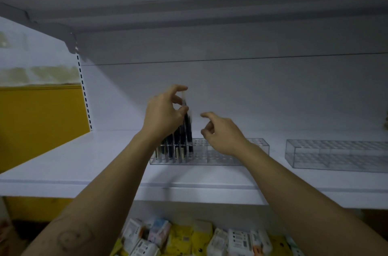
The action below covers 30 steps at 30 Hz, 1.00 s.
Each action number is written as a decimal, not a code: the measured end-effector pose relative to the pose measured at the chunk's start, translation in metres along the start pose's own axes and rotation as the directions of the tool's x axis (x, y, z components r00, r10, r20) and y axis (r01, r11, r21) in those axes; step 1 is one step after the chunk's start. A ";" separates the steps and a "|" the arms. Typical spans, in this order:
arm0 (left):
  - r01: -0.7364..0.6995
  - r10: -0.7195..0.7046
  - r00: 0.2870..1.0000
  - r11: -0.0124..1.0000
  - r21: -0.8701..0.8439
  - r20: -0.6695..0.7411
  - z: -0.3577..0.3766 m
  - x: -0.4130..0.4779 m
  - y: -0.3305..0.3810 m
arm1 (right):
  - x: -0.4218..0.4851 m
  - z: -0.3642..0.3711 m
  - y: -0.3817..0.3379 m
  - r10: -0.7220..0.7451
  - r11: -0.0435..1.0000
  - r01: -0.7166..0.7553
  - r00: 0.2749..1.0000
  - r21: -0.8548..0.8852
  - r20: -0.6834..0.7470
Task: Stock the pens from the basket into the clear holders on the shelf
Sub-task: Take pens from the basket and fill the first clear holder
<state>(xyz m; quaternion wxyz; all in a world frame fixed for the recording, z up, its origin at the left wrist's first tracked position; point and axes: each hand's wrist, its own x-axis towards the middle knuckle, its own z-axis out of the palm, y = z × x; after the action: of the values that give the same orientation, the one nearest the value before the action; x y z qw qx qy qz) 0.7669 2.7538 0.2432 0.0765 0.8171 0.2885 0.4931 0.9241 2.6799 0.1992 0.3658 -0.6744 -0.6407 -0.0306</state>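
- The shelf [63, 167] is carrying two clear holders side by side towards its front edge; the basket is not showing in this view.
- The second holder [336, 155] is sitting at the right end of the shelf, with no pens visible in it.
- The first holder [210, 159] is sitting mid-shelf, with the stocked pens [174, 146] standing upright at its left end only.
- Boxed goods [189, 237] are lying on the level below.
- The left hand [163, 115] is pinching one pen [188, 125] by its upper part between thumb and fingers.
- The right hand [224, 134] is hovering just right of the pen, fingers loosely curled and holding nothing.
- The pen is blurring; its long axis is running near vertical, lower end dipping at the filled cells' right edge, whether seated I cannot tell. Judgement: the left hand, being nearer, is carrying the insertion straight down.
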 end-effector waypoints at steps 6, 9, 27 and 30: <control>-0.064 0.052 0.996 0.981 0.182 0.072 0.013 -0.012 -0.007 | -0.007 0.015 0.010 0.012 0.979 0.005 0.996 -0.206 0.083; -0.129 0.115 0.991 0.950 0.283 0.067 0.012 -0.018 -0.015 | -0.009 0.017 0.013 -0.003 0.970 0.020 0.998 -0.244 0.069; -0.290 0.282 0.957 0.889 0.355 0.074 -0.004 -0.076 -0.007 | -0.056 0.017 -0.005 -0.091 0.969 0.052 0.984 -0.241 -0.154; -0.291 0.285 0.956 0.898 0.329 0.067 0.001 -0.110 -0.004 | -0.085 0.020 -0.010 -0.141 0.971 0.097 0.970 -0.218 -0.198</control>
<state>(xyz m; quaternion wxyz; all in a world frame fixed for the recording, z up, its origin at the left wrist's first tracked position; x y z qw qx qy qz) 0.7279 2.6971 0.1578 -0.1350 0.8560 0.2437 0.4354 0.8921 2.6183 0.1459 0.3574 -0.6618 -0.6308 -0.1910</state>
